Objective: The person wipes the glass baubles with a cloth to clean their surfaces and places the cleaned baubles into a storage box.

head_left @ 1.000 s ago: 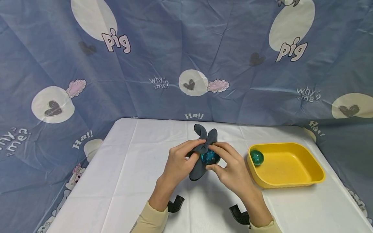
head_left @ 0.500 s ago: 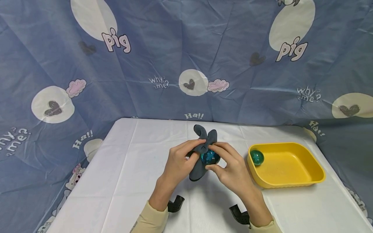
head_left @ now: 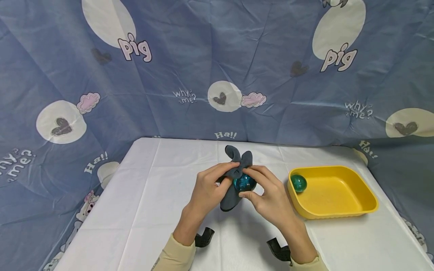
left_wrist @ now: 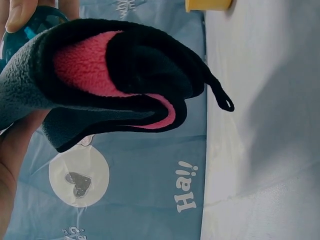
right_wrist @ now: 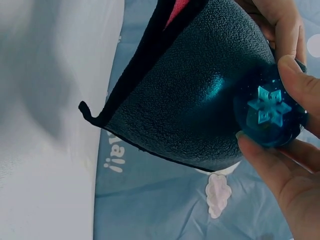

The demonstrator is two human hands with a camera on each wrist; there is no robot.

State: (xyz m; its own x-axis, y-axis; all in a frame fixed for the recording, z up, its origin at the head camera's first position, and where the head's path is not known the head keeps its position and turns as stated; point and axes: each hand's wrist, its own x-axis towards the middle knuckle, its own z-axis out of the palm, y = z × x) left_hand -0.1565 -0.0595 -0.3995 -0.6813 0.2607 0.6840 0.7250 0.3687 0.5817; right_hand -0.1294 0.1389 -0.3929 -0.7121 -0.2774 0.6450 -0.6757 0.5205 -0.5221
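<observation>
My right hand [head_left: 272, 194] holds a clear blue ball [right_wrist: 270, 112] between thumb and fingers; a snowflake shape shows inside it in the right wrist view. Bunched in my left hand [head_left: 210, 188] is a dark grey fleecy cloth [head_left: 231, 198] with black edging, a pink inner side and a small hanging loop [left_wrist: 226, 103]. The cloth lies right against the ball's left side, and both are held up over the table. Part of the ball is hidden by cloth and fingers.
To the right stands a yellow tray [head_left: 339, 215] with a green-blue clear ball [head_left: 299, 183] in its left corner. A white cloth covers the table [head_left: 162, 210]. Behind it hangs a blue printed curtain [head_left: 190, 67]. Black curved pieces [head_left: 204, 238] sit by both wrists.
The grey cloth's upper folds have dipped very slightly. Both hands, the ball and the tray stay in practically the same place.
</observation>
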